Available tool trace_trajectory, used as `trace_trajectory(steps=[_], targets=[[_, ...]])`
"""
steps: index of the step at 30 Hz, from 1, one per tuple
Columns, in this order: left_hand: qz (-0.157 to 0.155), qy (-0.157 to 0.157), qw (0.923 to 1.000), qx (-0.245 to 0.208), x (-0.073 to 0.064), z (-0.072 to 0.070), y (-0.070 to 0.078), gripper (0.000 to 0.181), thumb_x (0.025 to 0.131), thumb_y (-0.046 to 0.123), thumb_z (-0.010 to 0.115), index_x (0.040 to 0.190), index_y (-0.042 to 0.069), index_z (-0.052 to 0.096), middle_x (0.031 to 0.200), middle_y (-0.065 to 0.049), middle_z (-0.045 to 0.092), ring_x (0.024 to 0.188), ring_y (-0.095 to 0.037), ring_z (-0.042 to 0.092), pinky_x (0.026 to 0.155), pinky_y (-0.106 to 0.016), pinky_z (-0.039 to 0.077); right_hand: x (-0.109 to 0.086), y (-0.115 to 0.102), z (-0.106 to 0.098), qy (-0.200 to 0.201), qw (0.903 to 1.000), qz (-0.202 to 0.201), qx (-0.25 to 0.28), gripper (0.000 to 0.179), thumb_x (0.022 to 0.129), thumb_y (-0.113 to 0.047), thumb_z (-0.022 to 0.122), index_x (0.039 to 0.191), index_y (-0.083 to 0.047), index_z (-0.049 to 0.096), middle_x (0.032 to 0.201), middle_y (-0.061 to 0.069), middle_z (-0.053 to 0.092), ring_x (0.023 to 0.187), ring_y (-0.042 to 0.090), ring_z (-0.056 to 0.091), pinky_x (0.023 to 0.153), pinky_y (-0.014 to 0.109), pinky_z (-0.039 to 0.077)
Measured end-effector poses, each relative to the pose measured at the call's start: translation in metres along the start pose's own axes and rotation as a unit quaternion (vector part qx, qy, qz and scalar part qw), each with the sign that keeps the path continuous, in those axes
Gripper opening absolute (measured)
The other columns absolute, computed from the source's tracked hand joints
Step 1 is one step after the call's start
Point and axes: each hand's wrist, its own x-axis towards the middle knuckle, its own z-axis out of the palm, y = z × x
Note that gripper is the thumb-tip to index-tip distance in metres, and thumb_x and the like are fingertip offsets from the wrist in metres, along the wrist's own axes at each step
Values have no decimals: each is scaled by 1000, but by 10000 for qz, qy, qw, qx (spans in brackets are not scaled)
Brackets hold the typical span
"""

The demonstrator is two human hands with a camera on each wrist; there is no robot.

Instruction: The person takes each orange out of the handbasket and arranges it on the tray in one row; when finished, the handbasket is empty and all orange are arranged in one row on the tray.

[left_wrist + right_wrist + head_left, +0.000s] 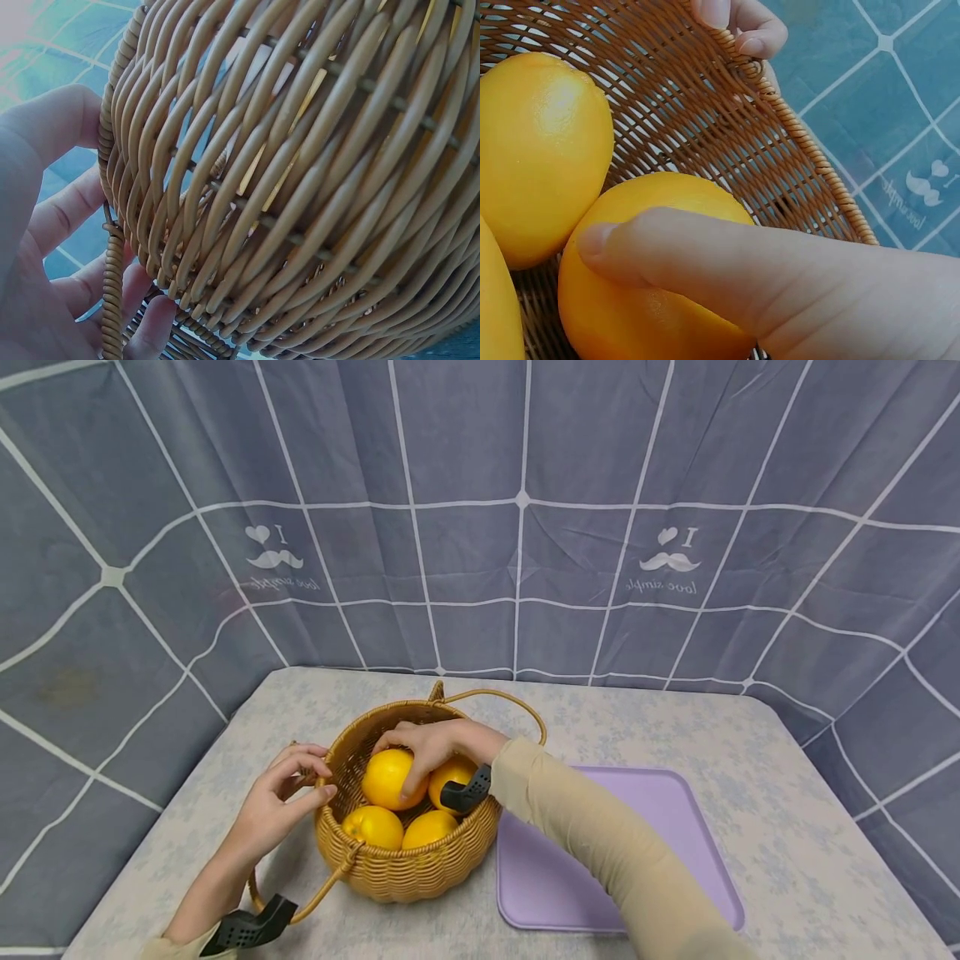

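Observation:
A round wicker basket (408, 878) holds several glossy orange-yellow fruits, among them one at the front left (372, 828) and one at the front right (429, 830). Reaching inside, my right hand (435, 746) grips the back-left fruit (385, 779). Its thumb presses across that fruit (649, 322) in the right wrist view, while the other fingers go over the far side, hidden there. My left hand (270, 806) holds the basket's left rim, with the thumb over the edge and fingers outside by the handle (112, 292).
A lilac tray (558, 881) lies right of the basket, partly under my right forearm. One basket handle (510, 695) leans out at the back, the other hangs at the front left. Grey checked cloth (480, 552) hangs behind the table (795, 827).

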Motion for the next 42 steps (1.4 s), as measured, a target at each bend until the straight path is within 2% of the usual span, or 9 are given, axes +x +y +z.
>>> trace_trajectory(steps=[7,16,22,28,32,35,38,40,42], targets=[[14,9,10000,20,1,0,-1,11,86,1,64,95,4,59,119,-5,47,108,-8,45,86,-15,37,-1,1,2,-149,9956,-212,903,66,72,-18,78,124,-27,39,115,0,46,95,15,54,76,26,48],[31,-34,10000,-28,1,0,0,10,87,1,64,95,2,58,119,-5,47,108,-10,45,86,-16,38,-1,2,3,-141,9963,-183,823,66,73,-18,77,125,-27,38,114,-1,46,95,15,53,76,26,47],[-128,-19,9999,-42,0,1,-1,10,87,1,64,94,3,58,118,-4,47,108,-10,45,86,-17,38,-2,2,4,-115,9948,-281,977,65,72,-16,77,123,-25,38,113,0,46,93,15,54,75,26,48],[-149,14,9999,-19,0,2,-1,10,87,2,65,94,3,58,118,-4,48,108,-10,45,85,-16,38,-7,1,1,227,9881,-730,1333,66,71,-14,78,123,-23,38,115,0,46,94,15,54,78,26,48],[-122,42,9999,-14,0,1,-2,11,86,1,65,94,3,58,118,-4,48,108,-9,45,85,-15,38,-17,-4,-4,465,9824,-1121,1417,68,72,-17,77,126,-22,37,118,0,46,96,14,54,81,27,47],[-42,31,10000,-56,0,1,-2,11,86,0,64,95,3,58,118,-5,47,108,-10,45,85,-16,38,-34,-5,-10,861,9766,-1363,1426,70,72,-19,77,128,-22,36,121,1,45,100,14,54,84,28,47],[29,12,9999,-132,0,1,-2,11,86,0,64,95,3,58,119,-6,47,108,-10,45,86,-16,38,-59,1,-14,1410,9639,-1583,1610,73,73,-20,77,132,-22,33,123,4,46,104,17,54,87,32,46],[58,23,9999,-154,0,1,-2,11,86,-1,64,95,3,58,119,-6,47,108,-11,45,85,-16,38,-77,9,-14,1748,9501,-1730,1918,75,74,-19,76,134,-20,31,126,7,45,106,20,54,87,35,47],[44,39,9998,-182,-1,1,-2,12,86,-1,64,95,4,58,119,-6,47,108,-11,45,86,-17,38,-96,20,-12,2042,9313,-1880,2357,77,77,-20,74,138,-15,28,130,11,42,107,26,53,88,39,47]])
